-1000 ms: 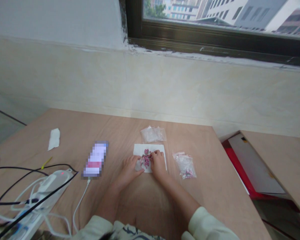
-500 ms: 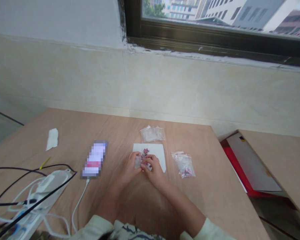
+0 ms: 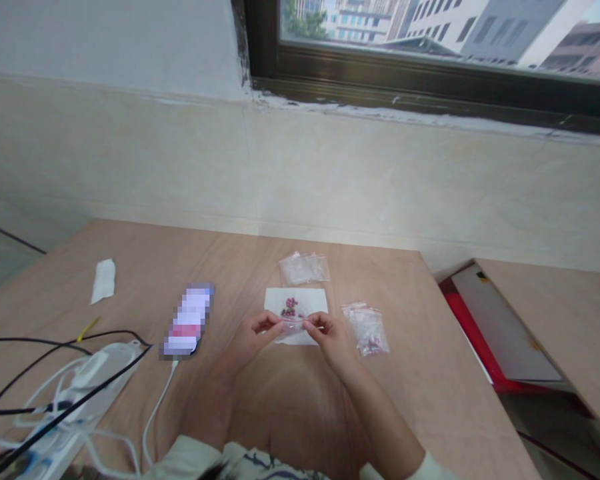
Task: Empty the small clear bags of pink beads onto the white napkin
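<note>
My left hand (image 3: pixel 250 339) and my right hand (image 3: pixel 330 337) each pinch one end of a small clear plastic bag (image 3: pixel 293 325), held between them just above the wooden table (image 3: pixel 260 407). Behind the bag lies a white sheet of paper (image 3: pixel 310 303) with a small heap of pink beads (image 3: pixel 289 307) on it. Both hands have their fingers closed on the bag's edges.
A pile of clear bags (image 3: pixel 304 268) lies beyond the paper, and filled bags (image 3: pixel 367 328) lie to the right. A phone (image 3: pixel 187 320) on a white cable, a power strip (image 3: pixel 75 393) with cables and a white scrap (image 3: pixel 103 280) sit at left. A red folder (image 3: pixel 485 347) leans past the right edge.
Both hands have drawn back from the bead heap toward me and apart. They now hold a small clear bag stretched between them, where before they were bunched together over the beads.
</note>
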Available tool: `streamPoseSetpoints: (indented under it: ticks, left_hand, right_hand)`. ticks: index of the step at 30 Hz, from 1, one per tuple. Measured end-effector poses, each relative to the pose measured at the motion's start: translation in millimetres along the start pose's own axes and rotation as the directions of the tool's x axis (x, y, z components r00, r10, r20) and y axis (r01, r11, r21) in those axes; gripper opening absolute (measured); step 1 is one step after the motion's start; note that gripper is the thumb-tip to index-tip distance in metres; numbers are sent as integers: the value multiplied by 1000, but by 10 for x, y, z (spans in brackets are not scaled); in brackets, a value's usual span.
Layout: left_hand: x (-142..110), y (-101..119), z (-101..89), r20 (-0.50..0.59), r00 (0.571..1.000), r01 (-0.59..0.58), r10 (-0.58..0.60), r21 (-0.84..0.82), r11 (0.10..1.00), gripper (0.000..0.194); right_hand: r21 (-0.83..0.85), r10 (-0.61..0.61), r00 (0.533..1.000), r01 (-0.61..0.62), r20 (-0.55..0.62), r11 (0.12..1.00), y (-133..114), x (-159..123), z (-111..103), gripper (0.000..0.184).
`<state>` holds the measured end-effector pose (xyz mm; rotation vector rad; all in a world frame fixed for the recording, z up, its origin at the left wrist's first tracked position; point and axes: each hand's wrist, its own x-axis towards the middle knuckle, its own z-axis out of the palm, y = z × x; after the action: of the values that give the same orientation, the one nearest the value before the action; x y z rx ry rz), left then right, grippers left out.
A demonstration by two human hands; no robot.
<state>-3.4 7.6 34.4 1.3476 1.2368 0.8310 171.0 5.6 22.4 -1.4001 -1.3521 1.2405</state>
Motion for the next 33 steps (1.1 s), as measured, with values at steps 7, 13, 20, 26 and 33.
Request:
streamPoseSetpoints:
  ticks: [7,13,20,26,33]
  left_hand:
    - [-12,13,-5,-9,998,-64,64,52,997,19]
    - [0,-3,103,83,993,-86,81,49,995,19]
    - [1,51,160,85,983,-176,162,216,960,20]
    - [4,60,115,59,992,-126,115,233,964,18]
    - [4,83,30,73,994,-98,82,249,964,22]
  right_hand:
    - [-74,-44,998,41,-44,996,-89,-47,-30,16]
    - [6,-30,1000,30,3,1000,-147,-88,24,14]
    - [111,32,999,-36,42,993,-118,-118,64,19]
    - [213,131,991,-134,28,968,-102,-104,-6,24]
    - [381,153,986,-168,70,909,-7,-79,-58,24]
